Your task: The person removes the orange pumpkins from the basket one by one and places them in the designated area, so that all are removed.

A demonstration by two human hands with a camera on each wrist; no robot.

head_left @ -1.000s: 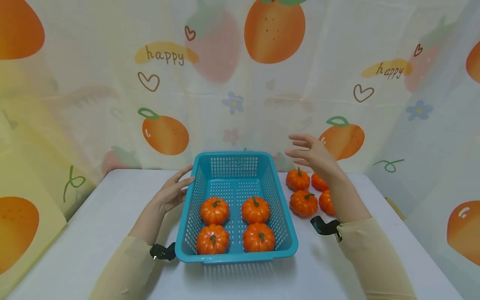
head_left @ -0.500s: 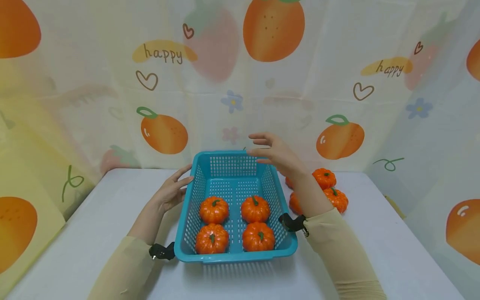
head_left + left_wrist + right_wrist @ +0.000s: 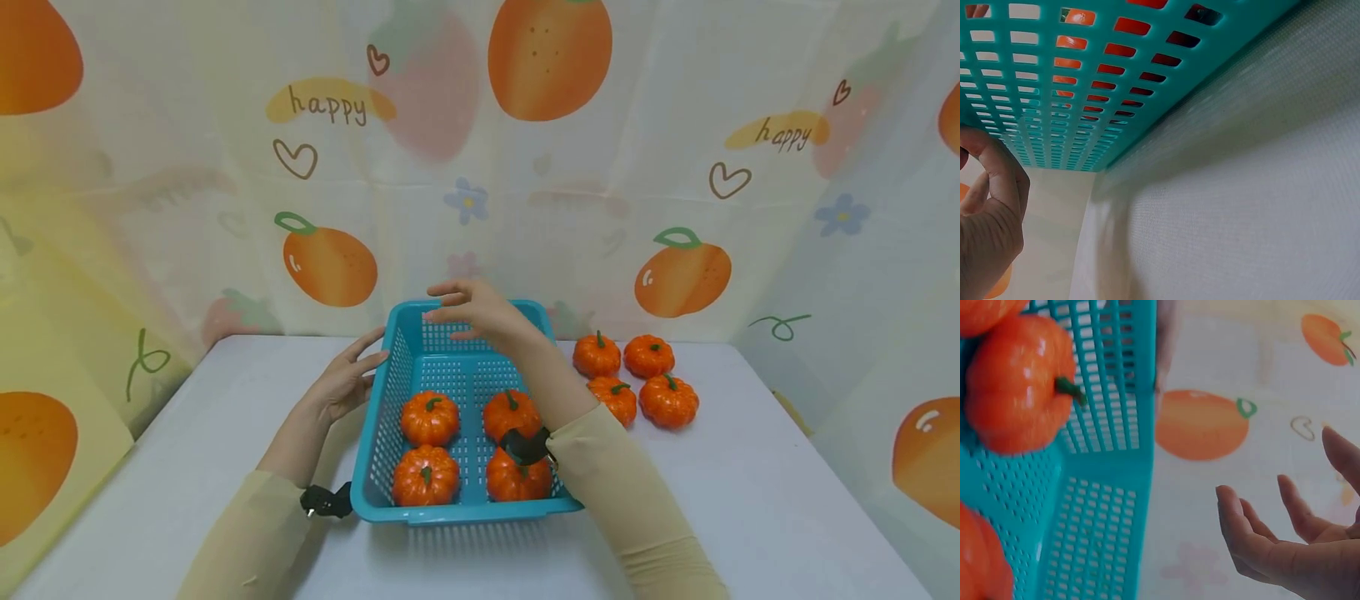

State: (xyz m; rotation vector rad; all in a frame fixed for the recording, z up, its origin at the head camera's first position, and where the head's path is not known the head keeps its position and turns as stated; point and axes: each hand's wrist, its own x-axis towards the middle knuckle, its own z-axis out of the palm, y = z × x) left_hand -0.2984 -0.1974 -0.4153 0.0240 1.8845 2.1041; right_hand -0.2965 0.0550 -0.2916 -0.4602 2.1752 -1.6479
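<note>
Head view, taking the basket's centre as the clock and twelve as straight away from me: my right hand (image 3: 480, 315) hangs above the twelve o'clock end of the blue basket (image 3: 480, 512), its fingers loosely spread and slightly bent, the thumb apart, with nothing between them. My left hand (image 3: 348, 379) is at ten o'clock, its relaxed fingers and thumb touching the basket's outer side and rim.

The basket stands on the white desk (image 3: 750, 500) and holds four orange pumpkins with green stems. I see the nine o'clock pumpkin (image 3: 430, 419) and the seven o'clock pumpkin (image 3: 426, 479) whole; the three o'clock pumpkin (image 3: 510, 412) and the five o'clock pumpkin (image 3: 517, 485) are partly covered by the black wrist mount (image 3: 525, 447) on my right arm. That arm's beige sleeve (image 3: 630, 500) crosses the rim around four o'clock.

Four more lie outside the basket, on the desk between two and three o'clock, close together: a back left pumpkin (image 3: 597, 356), a back right pumpkin (image 3: 648, 356), a front right pumpkin (image 3: 669, 402) and a front left pumpkin (image 3: 617, 398), the last partly behind my arm.

From my left wrist, orange shows through the slots of the basket wall. From my right wrist, my fingers are well apart from the pumpkins. At twelve o'clock, past the desk, hangs a fruit-printed cloth (image 3: 540, 167).
</note>
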